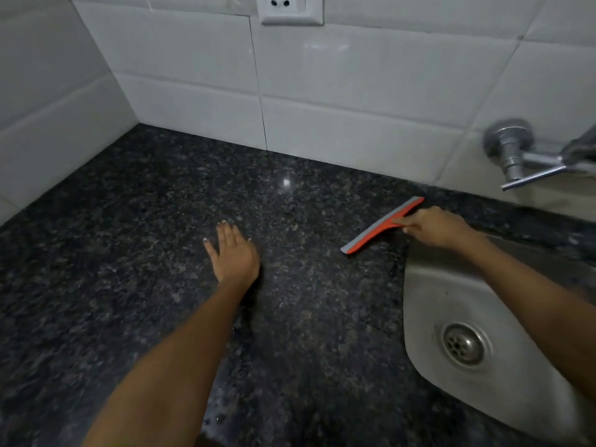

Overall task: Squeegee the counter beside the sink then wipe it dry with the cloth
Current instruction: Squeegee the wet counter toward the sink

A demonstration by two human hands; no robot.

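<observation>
A dark speckled granite counter (161, 253) fills the left and middle of the view. My right hand (435, 225) grips the handle of an orange squeegee (374, 230) with a grey blade, which rests on the counter just left of the sink's back corner. The blade runs diagonally from near left to far right. My left hand (232, 253) lies flat on the counter with its fingers spread, well to the left of the squeegee, holding nothing. No cloth is in view.
A steel sink (429, 301) with a round drain (464, 345) sits at the right. A chrome tap (516, 156) juts from the white tiled wall (322, 91) above it. A wall socket (292, 9) is at the top. Water drops (216, 421) lie near the counter's front.
</observation>
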